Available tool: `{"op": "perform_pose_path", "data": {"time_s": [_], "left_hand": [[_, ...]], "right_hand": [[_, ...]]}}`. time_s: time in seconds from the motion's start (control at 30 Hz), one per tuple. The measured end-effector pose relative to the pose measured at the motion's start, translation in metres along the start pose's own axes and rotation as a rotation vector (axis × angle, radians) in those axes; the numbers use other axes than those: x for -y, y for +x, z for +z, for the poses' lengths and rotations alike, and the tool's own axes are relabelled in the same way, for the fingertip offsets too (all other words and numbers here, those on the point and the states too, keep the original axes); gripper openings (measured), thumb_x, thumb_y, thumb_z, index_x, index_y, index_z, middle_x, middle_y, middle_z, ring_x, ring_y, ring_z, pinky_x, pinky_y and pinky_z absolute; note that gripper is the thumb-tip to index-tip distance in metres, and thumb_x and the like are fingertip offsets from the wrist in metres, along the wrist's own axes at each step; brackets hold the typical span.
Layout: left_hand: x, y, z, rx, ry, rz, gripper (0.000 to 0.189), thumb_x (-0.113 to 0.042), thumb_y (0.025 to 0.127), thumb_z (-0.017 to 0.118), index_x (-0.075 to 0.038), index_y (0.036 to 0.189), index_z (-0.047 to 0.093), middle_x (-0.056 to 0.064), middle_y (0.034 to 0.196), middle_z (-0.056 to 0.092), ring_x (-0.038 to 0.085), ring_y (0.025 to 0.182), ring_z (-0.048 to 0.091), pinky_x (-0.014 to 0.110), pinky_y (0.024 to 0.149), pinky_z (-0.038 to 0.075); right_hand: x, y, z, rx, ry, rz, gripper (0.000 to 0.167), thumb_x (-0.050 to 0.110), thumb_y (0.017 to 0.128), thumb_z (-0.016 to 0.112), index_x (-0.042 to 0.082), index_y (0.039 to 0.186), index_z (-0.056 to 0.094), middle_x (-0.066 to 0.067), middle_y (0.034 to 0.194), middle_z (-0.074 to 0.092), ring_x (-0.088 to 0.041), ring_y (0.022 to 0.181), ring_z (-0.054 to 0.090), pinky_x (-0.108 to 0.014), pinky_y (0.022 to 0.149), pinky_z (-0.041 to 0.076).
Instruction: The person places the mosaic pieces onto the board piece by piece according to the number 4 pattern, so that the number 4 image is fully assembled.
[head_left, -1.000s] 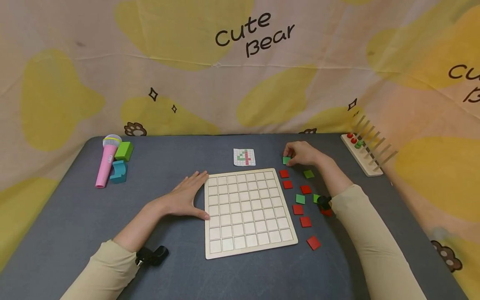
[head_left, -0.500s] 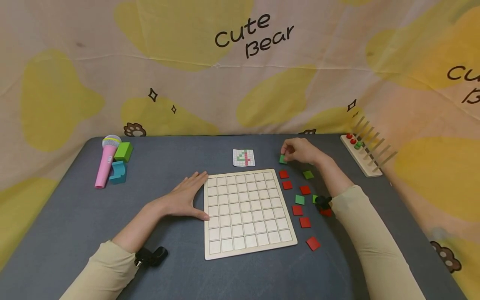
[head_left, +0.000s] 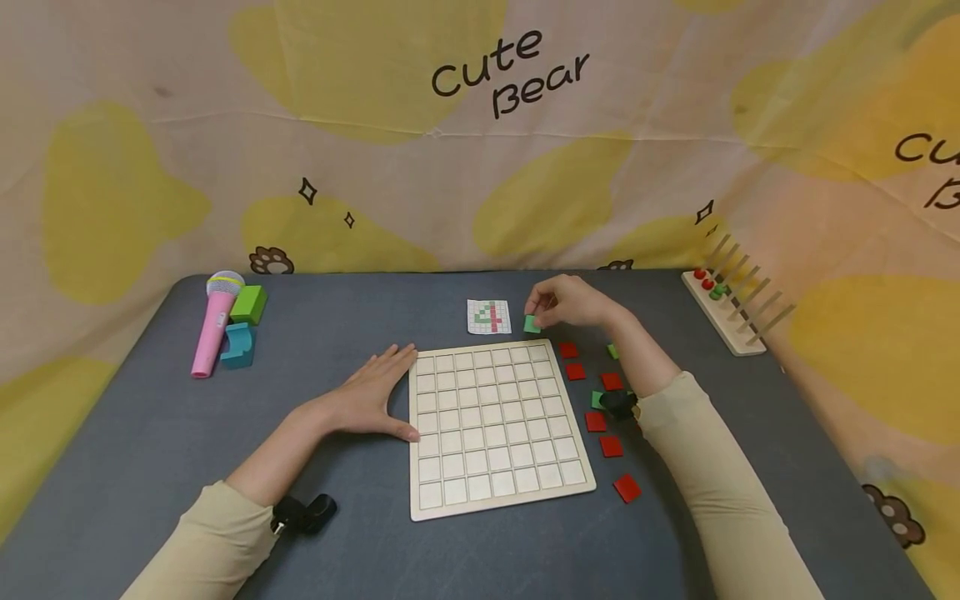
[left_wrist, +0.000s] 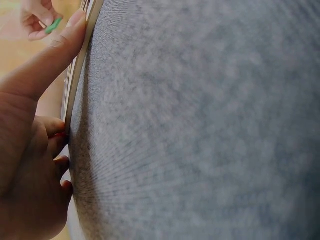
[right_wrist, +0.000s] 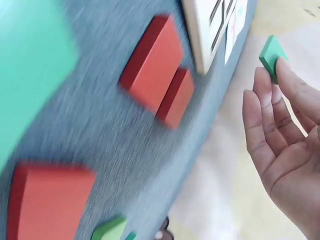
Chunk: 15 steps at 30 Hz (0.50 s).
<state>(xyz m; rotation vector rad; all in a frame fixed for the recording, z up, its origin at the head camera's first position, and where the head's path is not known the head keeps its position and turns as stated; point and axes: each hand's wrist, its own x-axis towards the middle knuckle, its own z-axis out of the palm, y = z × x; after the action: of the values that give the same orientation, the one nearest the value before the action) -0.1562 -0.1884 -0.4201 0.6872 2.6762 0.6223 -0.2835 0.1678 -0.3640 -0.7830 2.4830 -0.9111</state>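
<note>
Between thumb and fingertips my right hand [head_left: 572,302] pinches a green square tile [head_left: 532,324], just beyond the far right corner of a pale wooden grid board [head_left: 501,505]. The right wrist view shows that tile [right_wrist: 272,55] raised off the table. My left hand [head_left: 366,395] lies spread at the board's left side, thumb and fingertips touching its edge; in the left wrist view its thumb [left_wrist: 60,52] presses against the rim. No tiles sit in the board's squares. A small printed grid card [head_left: 488,317] with a green and red pattern lies behind the board.
Several red tiles [head_left: 611,447] and a few green ones [head_left: 597,400] lie right of the board, some partly hidden by my right arm. A peg stand [head_left: 723,312] with beads stands at far right. A pink toy microphone [head_left: 215,325], green block [head_left: 249,304] and teal block [head_left: 237,345] lie at left.
My right hand has carried the green tile leftward, from above the red tiles toward the board's far right corner and the card. My left hand has stayed at the board's edge.
</note>
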Motion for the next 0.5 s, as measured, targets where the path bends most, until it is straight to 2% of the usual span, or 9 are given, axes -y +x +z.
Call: {"op": "perform_pose_path", "data": {"time_s": [0.23,0.5], "left_hand": [[0.001,0.001,0.000,0.005,-0.005,-0.001,0.128,-0.064,0.067,0.081,-0.004,0.158,0.015,0.017,0.167,0.013,0.043,0.155,0.008,0.063,0.123,0.012],[0.001,0.001,0.000,0.005,-0.006,0.003,0.127,-0.063,0.068,0.081,-0.003,0.158,0.015,0.017,0.167,0.013,0.042,0.155,0.008,0.063,0.123,0.012]], "right_hand": [[0.015,0.011,0.014,0.114,0.000,0.014,0.011,0.008,0.089,0.071,0.008,0.100,0.072,-0.008,0.087,0.069,-0.017,0.078,0.062,-0.028,0.074,0.053],[0.023,0.021,0.027,0.163,-0.031,-0.004,0.012,0.005,0.087,0.072,0.011,0.096,0.074,-0.002,0.088,0.070,-0.013,0.078,0.059,-0.025,0.073,0.049]]}}
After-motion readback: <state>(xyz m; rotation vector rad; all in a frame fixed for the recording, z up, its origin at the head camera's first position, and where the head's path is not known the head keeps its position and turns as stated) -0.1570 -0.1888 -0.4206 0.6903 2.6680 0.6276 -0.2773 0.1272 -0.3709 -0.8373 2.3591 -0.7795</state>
